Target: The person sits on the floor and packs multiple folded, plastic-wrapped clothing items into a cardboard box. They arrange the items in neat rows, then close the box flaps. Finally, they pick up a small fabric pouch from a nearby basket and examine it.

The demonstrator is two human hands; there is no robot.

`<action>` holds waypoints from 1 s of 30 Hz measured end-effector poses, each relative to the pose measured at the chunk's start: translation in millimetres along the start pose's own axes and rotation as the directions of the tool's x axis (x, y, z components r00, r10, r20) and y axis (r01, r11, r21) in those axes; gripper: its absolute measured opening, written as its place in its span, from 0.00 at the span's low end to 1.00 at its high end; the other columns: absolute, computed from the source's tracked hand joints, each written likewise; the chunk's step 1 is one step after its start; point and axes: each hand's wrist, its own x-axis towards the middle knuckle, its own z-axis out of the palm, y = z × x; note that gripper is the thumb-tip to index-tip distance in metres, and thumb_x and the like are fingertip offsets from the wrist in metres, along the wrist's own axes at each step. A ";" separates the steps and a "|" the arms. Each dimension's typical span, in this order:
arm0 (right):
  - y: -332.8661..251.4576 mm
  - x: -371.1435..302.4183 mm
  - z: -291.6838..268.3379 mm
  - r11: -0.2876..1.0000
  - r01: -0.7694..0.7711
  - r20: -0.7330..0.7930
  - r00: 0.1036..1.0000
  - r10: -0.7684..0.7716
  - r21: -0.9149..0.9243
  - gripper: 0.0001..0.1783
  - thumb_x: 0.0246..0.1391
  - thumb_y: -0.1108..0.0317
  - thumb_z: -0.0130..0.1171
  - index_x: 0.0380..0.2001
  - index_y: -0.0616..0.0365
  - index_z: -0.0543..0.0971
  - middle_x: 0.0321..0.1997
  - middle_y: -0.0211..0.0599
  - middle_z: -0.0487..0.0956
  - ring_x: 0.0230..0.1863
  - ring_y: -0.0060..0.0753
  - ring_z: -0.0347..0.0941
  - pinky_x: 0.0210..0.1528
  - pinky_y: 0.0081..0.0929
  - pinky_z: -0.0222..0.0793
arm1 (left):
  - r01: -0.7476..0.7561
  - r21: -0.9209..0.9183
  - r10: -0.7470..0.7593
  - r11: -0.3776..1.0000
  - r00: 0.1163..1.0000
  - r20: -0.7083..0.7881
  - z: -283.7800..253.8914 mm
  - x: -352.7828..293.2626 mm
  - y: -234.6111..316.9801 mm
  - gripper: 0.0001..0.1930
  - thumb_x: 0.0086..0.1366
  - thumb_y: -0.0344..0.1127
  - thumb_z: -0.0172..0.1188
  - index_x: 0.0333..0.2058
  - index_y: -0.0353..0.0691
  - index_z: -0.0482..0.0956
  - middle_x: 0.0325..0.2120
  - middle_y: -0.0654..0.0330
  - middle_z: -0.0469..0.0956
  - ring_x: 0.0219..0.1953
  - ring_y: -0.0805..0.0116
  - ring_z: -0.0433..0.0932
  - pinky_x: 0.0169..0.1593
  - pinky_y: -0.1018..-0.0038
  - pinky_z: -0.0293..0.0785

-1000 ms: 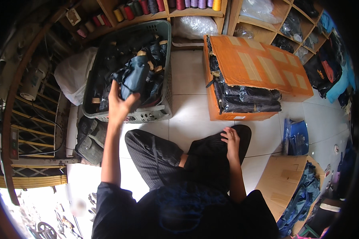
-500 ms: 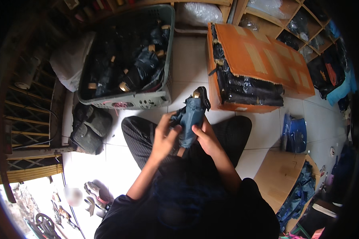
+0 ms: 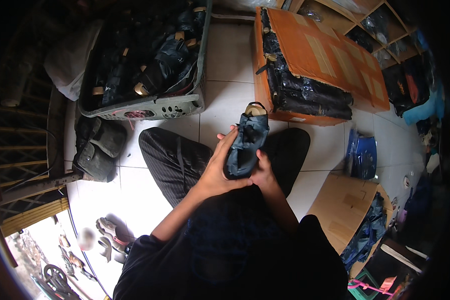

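Dark blue folded fabric bundle with a tan end piece point(image 3: 246, 145) sits upright between both hands, above the person's lap and the crossed legs in dark striped trousers point(image 3: 177, 160). From the head camera, the left hand point(image 3: 220, 167) lies flat along the bundle's left side, fingers stretched up and pressed against the cloth. The right hand point(image 3: 261, 172) cups the lower right part from beneath, fingers curled around it. Together they clasp the bundle.

On the white tiled floor point(image 3: 230, 95) ahead and to the left stands a grey plastic laundry basket point(image 3: 155, 106), filled with similar dark bundles with tan ends. Ahead and to the right lies an orange cardboard box point(image 3: 330, 55) on its side, with black plastic-wrapped packs point(image 3: 305, 92) showing at its open face, just beyond the bundle's top. A dark olive bag point(image 3: 97, 147) rests on the floor left of the knee, below the basket. A blue plastic bag point(image 3: 362, 157) lies to the right, near a pale brown wooden board point(image 3: 345, 205).
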 end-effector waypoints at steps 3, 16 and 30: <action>1.2 5.4 -11.1 0.996 0.002 0.048 0.999 0.002 -0.087 0.42 0.57 0.46 0.60 0.65 0.60 0.59 0.64 0.40 0.67 0.65 0.36 0.63 0.67 0.37 0.58 | 0.027 -0.034 -0.033 0.999 0.984 -0.176 8.5 1.1 -5.3 0.41 0.47 0.28 0.74 0.61 0.35 0.65 0.61 0.46 0.65 0.66 0.52 0.62 0.68 0.61 0.55; 32.5 6.9 -18.7 0.953 -0.002 -0.423 0.896 -0.133 -0.304 0.23 0.60 0.62 0.58 0.56 0.56 0.68 0.51 0.34 0.74 0.52 0.29 0.71 0.56 0.32 0.67 | 0.183 -0.022 -0.160 0.983 0.788 -0.595 5.6 -4.8 -25.2 0.07 0.60 0.20 0.59 0.38 0.32 0.79 0.35 0.59 0.80 0.34 0.71 0.78 0.40 0.76 0.74; 29.9 -1.5 -37.7 0.945 0.032 -0.398 0.902 -0.168 -0.326 0.24 0.62 0.64 0.53 0.60 0.55 0.65 0.56 0.35 0.72 0.57 0.32 0.69 0.61 0.36 0.64 | 0.060 0.112 -0.017 0.992 0.937 -0.349 -1.0 -2.3 -24.2 0.18 0.51 0.18 0.63 0.42 0.36 0.80 0.43 0.54 0.77 0.44 0.61 0.79 0.47 0.72 0.75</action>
